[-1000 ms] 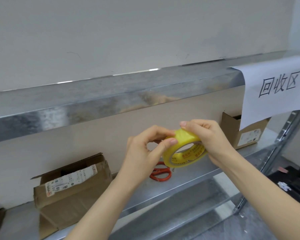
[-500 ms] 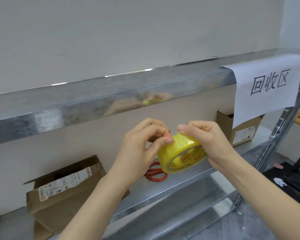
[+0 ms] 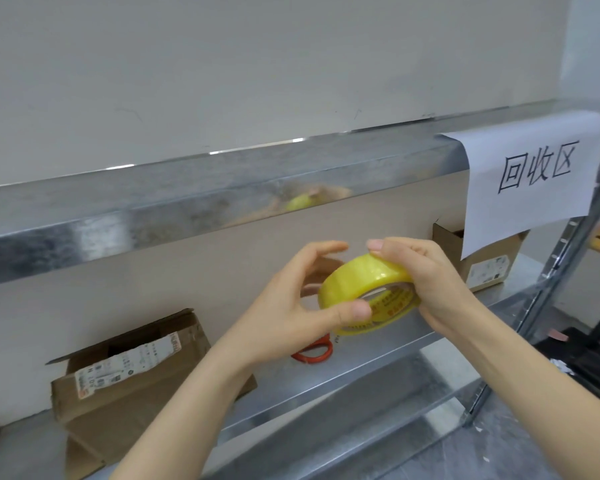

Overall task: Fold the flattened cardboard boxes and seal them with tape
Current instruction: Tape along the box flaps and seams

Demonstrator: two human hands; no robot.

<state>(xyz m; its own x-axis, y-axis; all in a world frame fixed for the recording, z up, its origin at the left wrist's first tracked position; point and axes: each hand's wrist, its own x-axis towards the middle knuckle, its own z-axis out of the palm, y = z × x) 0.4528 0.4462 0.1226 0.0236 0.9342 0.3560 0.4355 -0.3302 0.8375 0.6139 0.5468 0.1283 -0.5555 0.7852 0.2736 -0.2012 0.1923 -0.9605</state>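
A yellow roll of clear tape [image 3: 359, 283] hangs in the air in front of the metal shelf, held between both hands. My right hand [image 3: 430, 282] wraps its fingers over the roll's top and right side. My left hand [image 3: 291, 310] presses its thumb against the roll's lower left face, with its fingers curved behind the roll. A brown cardboard box [image 3: 132, 379] with a white shipping label lies open on the shelf at lower left. A second, smaller cardboard box [image 3: 489, 265] stands on the shelf at right, partly behind a paper sign.
Red-handled scissors [image 3: 314, 351] lie on the metal shelf [image 3: 361, 372] under my hands. An upper shelf edge [image 3: 187, 199] runs across above. A white paper sign [image 3: 534, 181] hangs from it at right. A shelf upright [image 3: 565, 258] and dark floor items are at far right.
The view has shifted slightly. The roll has turned in my hands, its outer face now more toward me, and my left fingers have spread away from the top while the thumb moved to the lower face.
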